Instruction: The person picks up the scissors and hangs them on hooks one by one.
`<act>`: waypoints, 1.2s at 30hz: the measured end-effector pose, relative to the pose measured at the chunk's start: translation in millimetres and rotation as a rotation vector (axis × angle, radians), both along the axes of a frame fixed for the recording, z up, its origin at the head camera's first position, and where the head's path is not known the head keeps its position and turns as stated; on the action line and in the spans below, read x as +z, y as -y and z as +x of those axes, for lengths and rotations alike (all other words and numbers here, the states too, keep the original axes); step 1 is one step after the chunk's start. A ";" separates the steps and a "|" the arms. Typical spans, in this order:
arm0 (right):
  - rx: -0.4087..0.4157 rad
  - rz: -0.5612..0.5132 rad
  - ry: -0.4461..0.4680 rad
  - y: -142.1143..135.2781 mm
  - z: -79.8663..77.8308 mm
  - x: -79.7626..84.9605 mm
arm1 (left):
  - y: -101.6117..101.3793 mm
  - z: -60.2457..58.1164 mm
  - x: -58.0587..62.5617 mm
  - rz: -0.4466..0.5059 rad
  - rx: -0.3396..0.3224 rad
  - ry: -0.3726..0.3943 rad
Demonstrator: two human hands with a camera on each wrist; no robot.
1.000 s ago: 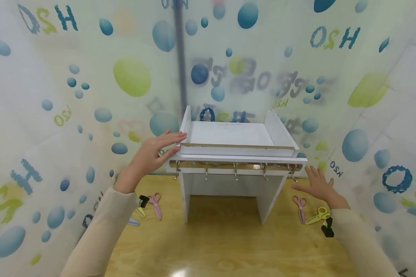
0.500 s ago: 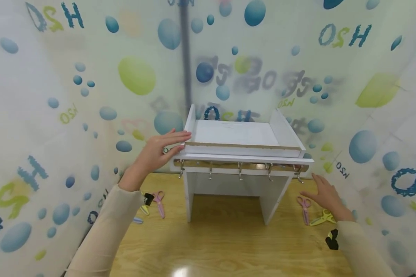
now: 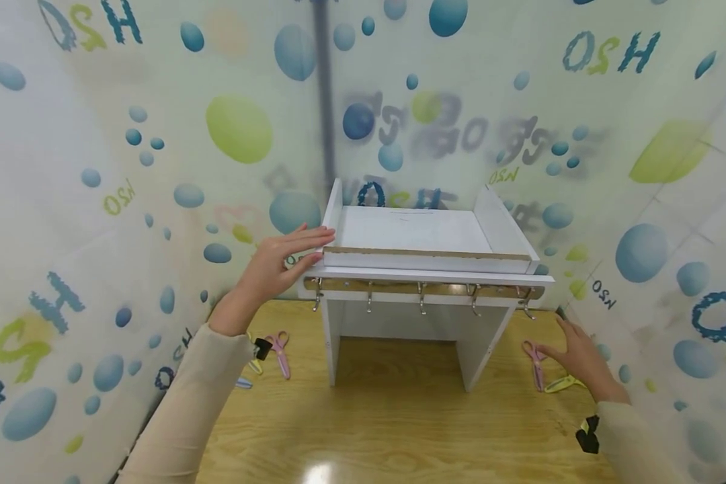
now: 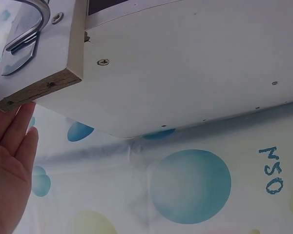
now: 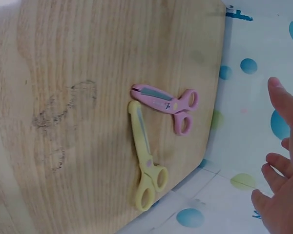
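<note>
A white shelf unit (image 3: 411,232) with raised sides stands on the wooden table, a rail of several metal hooks (image 3: 422,299) along its front. My left hand (image 3: 272,267) rests its straight fingers at the shelf's left front corner. In the left wrist view, the left hand (image 4: 10,151) lies against the hook board's end (image 4: 41,90). My right hand (image 3: 588,361) is held out with nothing in it, to the right of the shelf. Near it lie pink scissors (image 5: 163,101) and yellow scissors (image 5: 145,156); in the right wrist view the right hand (image 5: 285,170) is apart from both.
More pink scissors (image 3: 281,355) lie left of the shelf, with yellow scissors (image 3: 255,366) and a blue piece (image 3: 243,382) partly behind the left sleeve. A curtain (image 3: 236,128) with blue and green dots surrounds the table (image 3: 399,430). Beneath the shelf is an open space between two side panels.
My right hand has moved down and outward, away from the shelf's right end and over the scissors there. The left hand stays at the corner. The head view has shifted slightly.
</note>
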State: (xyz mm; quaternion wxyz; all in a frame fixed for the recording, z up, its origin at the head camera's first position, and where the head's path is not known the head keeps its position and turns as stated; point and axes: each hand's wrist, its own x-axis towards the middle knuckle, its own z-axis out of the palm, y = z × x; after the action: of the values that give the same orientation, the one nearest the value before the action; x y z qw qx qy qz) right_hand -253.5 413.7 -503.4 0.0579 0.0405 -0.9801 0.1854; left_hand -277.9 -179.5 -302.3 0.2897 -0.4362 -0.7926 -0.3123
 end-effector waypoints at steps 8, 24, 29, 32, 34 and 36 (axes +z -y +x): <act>-0.046 -0.001 0.044 -3.3 4.4 -12.5 | 0.7 -2.7 -3.1 0.028 -0.017 0.001; -0.182 0.025 -0.023 -8.1 16.1 -38.8 | -1.1 -5.5 -6.8 0.053 -0.011 0.002; -0.251 -0.049 -0.022 -7.7 20.6 -46.4 | -1.5 -4.3 -6.3 0.068 -0.020 -0.001; -0.314 -0.114 -0.015 -7.8 24.6 -49.4 | -1.7 -5.1 -6.6 0.070 -0.018 0.003; -0.363 -0.164 0.000 -8.1 28.1 -50.8 | -2.1 -6.1 -6.9 0.070 -0.018 0.002; -0.414 -0.218 0.022 -8.0 32.3 -51.4 | -2.4 -6.8 -7.1 0.073 -0.020 0.001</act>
State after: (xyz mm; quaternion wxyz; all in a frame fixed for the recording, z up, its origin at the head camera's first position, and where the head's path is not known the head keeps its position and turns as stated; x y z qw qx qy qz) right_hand -221.3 421.6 -554.8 0.0879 -0.1699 -0.9422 0.2749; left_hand -284.7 -177.1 -309.4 0.3020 -0.4330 -0.7764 -0.3443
